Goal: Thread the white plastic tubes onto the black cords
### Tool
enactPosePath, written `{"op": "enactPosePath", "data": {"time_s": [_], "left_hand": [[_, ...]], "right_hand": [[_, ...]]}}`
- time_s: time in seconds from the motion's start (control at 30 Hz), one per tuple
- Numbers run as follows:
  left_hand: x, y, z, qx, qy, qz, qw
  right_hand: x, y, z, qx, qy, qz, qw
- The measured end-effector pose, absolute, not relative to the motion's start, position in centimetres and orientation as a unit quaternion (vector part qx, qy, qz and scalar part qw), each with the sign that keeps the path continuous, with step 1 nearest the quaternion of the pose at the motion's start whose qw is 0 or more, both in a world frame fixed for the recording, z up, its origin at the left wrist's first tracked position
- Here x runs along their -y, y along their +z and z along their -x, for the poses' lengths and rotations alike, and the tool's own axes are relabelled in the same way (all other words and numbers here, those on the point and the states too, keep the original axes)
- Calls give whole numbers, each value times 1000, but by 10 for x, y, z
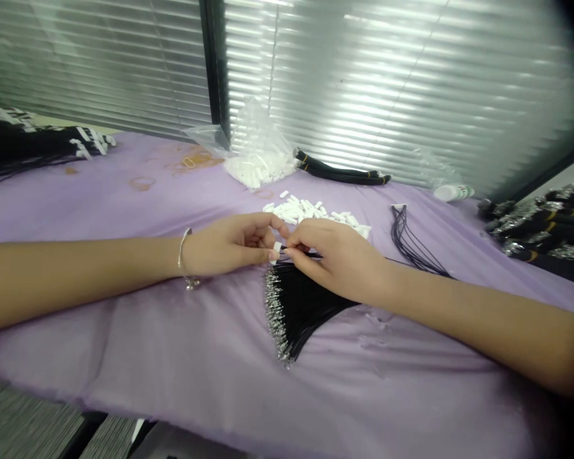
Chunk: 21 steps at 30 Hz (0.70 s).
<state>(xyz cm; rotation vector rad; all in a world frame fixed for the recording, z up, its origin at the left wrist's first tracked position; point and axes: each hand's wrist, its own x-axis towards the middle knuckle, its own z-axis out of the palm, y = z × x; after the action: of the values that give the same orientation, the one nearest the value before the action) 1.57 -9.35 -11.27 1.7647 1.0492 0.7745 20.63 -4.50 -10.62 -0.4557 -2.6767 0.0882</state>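
A purple cloth covers the worktop [172,357], with closed grey blinds [411,83] behind it. At its middle, the left hand [229,245] fingers pinch a white cap [277,248]. The right hand [339,255] fingers pinch one end of the black cords [301,306] fanned beneath. A pile of caps [310,210] lies just beyond.

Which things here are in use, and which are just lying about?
In use: left hand and right hand, both pinching a cap; cords fanned under the right hand; cap pile just behind.
Lying about: bag, black bundle, loose cords, clasp bundles, rubber bands, tagged cords far left.
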Motion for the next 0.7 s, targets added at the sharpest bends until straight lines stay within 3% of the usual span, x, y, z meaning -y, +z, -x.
{"op": "enactPosePath", "data": {"time_s": [0.13,0.33,0.5,0.7], "left_hand": [[92,-115,-14,-435,315,-715,448],[92,-113,-16,-447,341,-696,447],[90,-114,-14,-470,350,-662,468],[89,-109,-13,-453,339,-663,490]], "right_hand": [[56,-89,-213,974,-62,159,152],[67,-74,-219,957,-126,223,134],[52,-75,-221,953,-89,290,-4],[47,-61,-231,947,-55,317,-5]]}}
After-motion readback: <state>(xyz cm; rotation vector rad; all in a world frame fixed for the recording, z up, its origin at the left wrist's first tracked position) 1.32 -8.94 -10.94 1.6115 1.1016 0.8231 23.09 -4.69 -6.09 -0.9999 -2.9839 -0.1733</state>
